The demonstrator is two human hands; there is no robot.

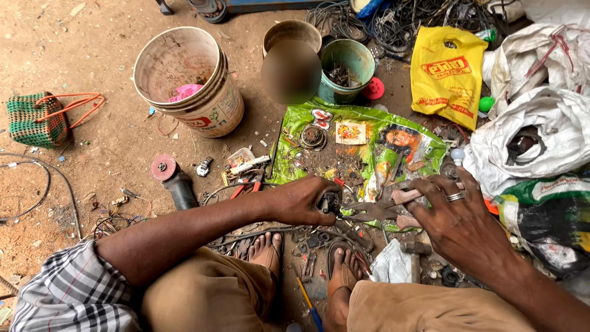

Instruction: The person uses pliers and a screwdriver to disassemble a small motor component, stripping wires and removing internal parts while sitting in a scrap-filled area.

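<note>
Head view, left hand: The left hand (302, 201) is curled tight around a small dark metal part (330, 201). It holds the part just above the ground, near the person's feet.
Head view, right hand: The right hand (458, 218) is closed on the handles of a pair of pliers (376, 210). A ring sits on one finger.
Head view, pliers: The pliers point to the left. Their tip touches the small dark metal part, or is just beside it.
Head view, where the part is: The part is between the two hands, at the front edge of a green plastic sheet (295, 132).
Head view, on the sheet: Small bits of metal and a round ring-shaped piece (313, 136) lie on it.
Head view, buckets: A big white bucket (206, 107) stands to the left of the sheet. A green bucket (335, 92) stands behind it, with scrap inside.
Head view, bags: A yellow plastic bag (445, 92) lies at the back right. White sacks (522, 129) are piled on the right.
Head view, far left: A green woven basket (34, 120) with orange handles sits on the dirt.
Head view, near the feet: A hammer (415, 252) lies by the right knee.
</note>
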